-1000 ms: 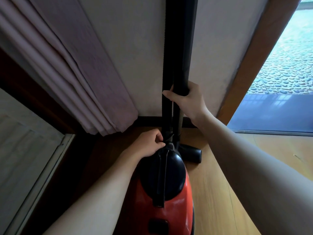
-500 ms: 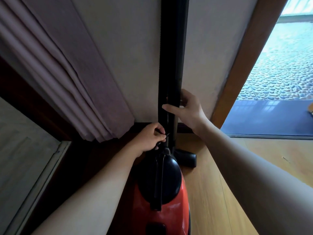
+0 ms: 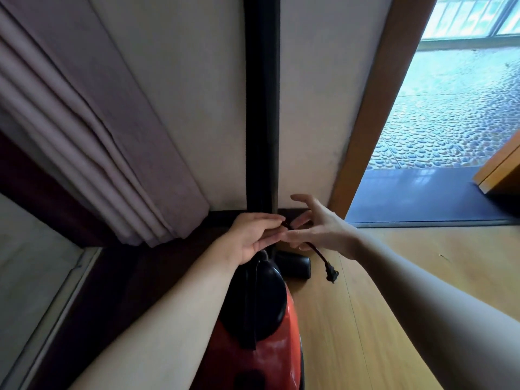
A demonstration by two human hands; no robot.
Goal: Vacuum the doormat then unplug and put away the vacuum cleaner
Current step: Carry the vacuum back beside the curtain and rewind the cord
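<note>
The red and black vacuum cleaner stands on the wooden floor against the wall. Its black tube and hose rise straight up the wall, and the black floor nozzle lies at the base. My left hand pinches the black power cord at the foot of the tube. My right hand is beside it with fingers spread, touching the cord. The plug dangles free below my right hand. A dark doormat lies in the doorway at right.
A pleated grey-pink curtain hangs at left beside a dark wood frame. A wooden door jamb borders the doorway, with pebbled flooring outside. A wooden box corner sits on the mat at far right.
My right hand has let go of the tube and dropped to the cord beside my left hand. The plug end now hangs free to the right of the nozzle.
</note>
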